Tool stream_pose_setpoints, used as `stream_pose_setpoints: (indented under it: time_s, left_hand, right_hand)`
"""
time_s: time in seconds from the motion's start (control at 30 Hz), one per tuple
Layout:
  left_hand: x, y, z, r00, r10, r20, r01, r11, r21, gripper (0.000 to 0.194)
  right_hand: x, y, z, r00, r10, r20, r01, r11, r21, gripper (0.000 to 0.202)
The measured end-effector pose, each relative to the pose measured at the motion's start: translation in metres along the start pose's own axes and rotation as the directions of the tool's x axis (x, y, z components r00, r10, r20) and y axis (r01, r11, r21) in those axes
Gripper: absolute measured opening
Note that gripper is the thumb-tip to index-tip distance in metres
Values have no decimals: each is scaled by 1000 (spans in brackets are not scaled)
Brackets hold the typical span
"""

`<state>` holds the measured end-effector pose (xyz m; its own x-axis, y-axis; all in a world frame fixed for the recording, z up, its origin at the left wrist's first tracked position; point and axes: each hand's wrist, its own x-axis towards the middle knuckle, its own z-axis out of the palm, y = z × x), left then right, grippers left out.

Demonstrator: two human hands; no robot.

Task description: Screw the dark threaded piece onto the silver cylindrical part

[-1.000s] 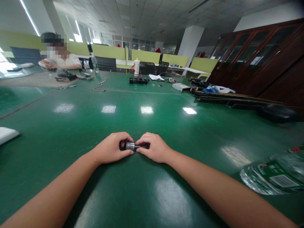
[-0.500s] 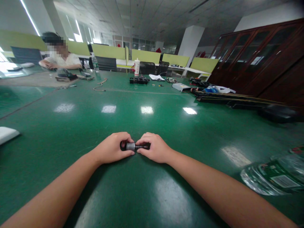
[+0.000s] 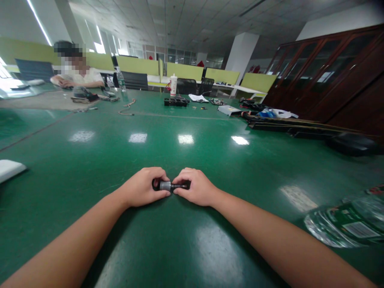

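A small metal part lies between my hands on the green tabletop [image 3: 168, 236]. Its left end is a grey metal cylinder [image 3: 165, 186]; a thin, dark ridged shaft [image 3: 179, 186] runs out to the right. My left hand [image 3: 147, 187] curls around the cylinder, fingertips and thumb at its sides. Around the shaft, my right hand [image 3: 198, 187] is bent in the same way, its fingers and thumb near the joint with the cylinder. Both outer ends of the part disappear into the shadow of my palms.
At the right edge a clear plastic bottle [image 3: 345, 224] lies on its side. A white object [image 3: 10, 171] pokes in from the left. Far off stand a white cup [image 3: 173, 85], a black part [image 3: 175, 102] and a silver box [image 3: 229, 110]. Another person [image 3: 78, 76] sits at the far left.
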<state>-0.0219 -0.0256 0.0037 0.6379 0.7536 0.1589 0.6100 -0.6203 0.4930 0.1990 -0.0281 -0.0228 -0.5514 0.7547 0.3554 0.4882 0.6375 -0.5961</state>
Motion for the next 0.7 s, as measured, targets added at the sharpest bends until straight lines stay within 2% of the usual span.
stream_pose_setpoints:
  time_s: [0.7]
  left_hand:
    - [0,-2,1,1000,0,0,0,1000,2,19]
  right_hand:
    - [-1,0,-1,1000,13,-12,-12,1000,16,12]
